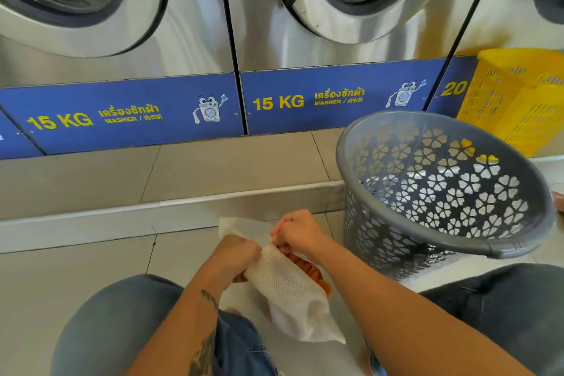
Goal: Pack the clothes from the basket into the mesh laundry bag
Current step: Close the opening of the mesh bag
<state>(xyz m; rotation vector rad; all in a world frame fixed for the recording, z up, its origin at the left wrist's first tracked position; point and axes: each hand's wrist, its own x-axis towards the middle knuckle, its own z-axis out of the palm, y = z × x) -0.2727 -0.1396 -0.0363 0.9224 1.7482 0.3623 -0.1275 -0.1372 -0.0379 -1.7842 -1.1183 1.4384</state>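
A white mesh laundry bag (287, 287) lies on the floor tiles between my knees, with orange cloth (308, 267) showing at its mouth. My left hand (236, 253) grips the bag's edge on the left. My right hand (297, 230) is closed on the bag's upper edge just beside it, the two hands almost touching. The grey plastic basket (494, 246) with flower-shaped holes stands tilted to the right of the bag; I see no clothes inside it.
Steel washing machines with blue "15 KG" panels (122, 113) line the far side behind a low tiled step (171, 201). A yellow basket (518, 98) stands behind the grey one. My knees in jeans (116, 320) flank the bag.
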